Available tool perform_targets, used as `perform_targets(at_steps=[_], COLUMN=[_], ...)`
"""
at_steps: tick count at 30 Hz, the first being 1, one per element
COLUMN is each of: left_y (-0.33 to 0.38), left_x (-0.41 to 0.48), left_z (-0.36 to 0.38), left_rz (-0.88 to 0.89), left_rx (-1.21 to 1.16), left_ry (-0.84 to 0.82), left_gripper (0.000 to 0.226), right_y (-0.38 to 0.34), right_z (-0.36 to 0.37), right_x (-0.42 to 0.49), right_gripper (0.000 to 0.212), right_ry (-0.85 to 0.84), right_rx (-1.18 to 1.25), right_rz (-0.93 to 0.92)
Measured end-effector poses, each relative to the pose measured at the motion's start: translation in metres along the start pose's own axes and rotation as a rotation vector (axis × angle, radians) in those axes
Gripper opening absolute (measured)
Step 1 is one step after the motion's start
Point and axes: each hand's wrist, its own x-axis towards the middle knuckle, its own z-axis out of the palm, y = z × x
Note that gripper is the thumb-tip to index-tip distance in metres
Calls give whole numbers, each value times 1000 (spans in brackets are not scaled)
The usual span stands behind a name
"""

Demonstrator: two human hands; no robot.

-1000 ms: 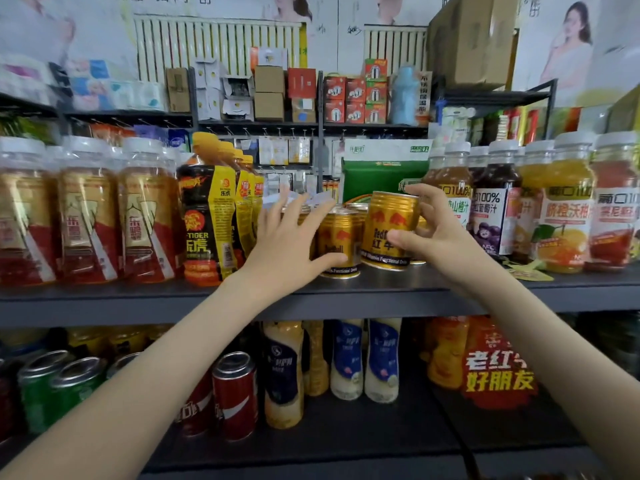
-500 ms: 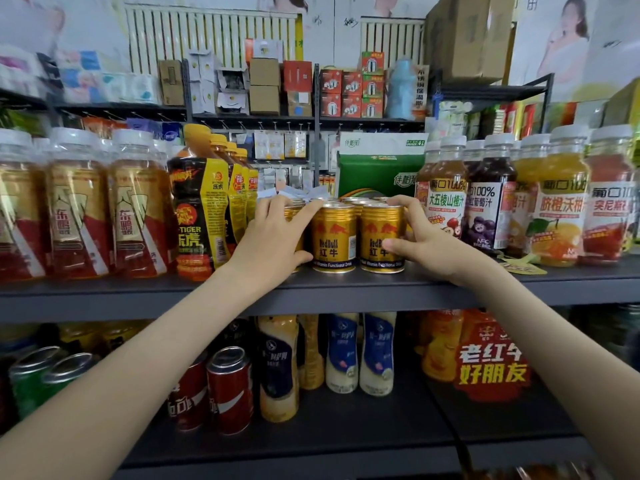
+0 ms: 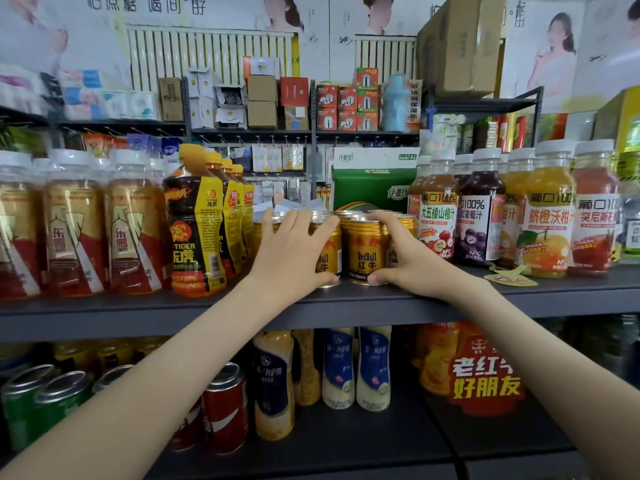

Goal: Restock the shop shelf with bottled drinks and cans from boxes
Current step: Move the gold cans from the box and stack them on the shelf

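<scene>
I have both hands up at the dark grey metal shelf (image 3: 346, 306), bracketing two short gold cans that stand upright at its front edge, touching side by side. My left hand (image 3: 294, 251) lies flat against the left can (image 3: 329, 261). Its fingers (image 3: 311, 223) are straight and spread, reaching up over the silvery lid, and the thumb tip presses at the can's bottom rim. Most of that can is hidden behind the palm.

My right hand (image 3: 415, 265) cups the right can (image 3: 367, 251), a smooth glossy cylinder with red print. Its fingers (image 3: 384, 220) curve over the top rim from the right, and the thumb is tucked against the base where can meets shelf.

Behind both sets of fingers more gold cans stand in rows, only their round lids showing. Just left of my left fingers stand tall waisted plastic bottles (image 3: 194, 230) in black-and-yellow shrink sleeves. Just right of my right fingers is a row of clear, white-capped juice bottles (image 3: 438, 220) with red, purple and orange contents. Beyond the fingertips sits a green and white cardboard carton (image 3: 374, 181).

Below my wrists, on the lower shelf, are red cans (image 3: 225, 410) with shiny aluminium tops and slim cream-coloured bottles (image 3: 374, 368) with blue labels.
</scene>
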Motion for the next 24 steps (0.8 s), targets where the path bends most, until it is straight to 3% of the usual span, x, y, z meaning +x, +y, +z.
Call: perform_targets(at_steps=[8,12,16,24], left_y=[-1,-1,3,-3], left_x=[-3,-4,-5,-9], left_z=[6,7,7,-1], left_rz=[31,52,20,49], left_rx=[-22,-70,-167,-95], left_ry=[92,139,135,62], left_gripper=[91,92,95,85], right_y=[4,3,-4,-8], right_z=[-5,-3,-2,-5], right_x=[3,2,-4,-6], right_gripper=[100,117,111,103], right_ry=[-108,-103,-57,-52], right_rx=[111,-139,-379,-433], right_rz=[11,-8,-151,-165])
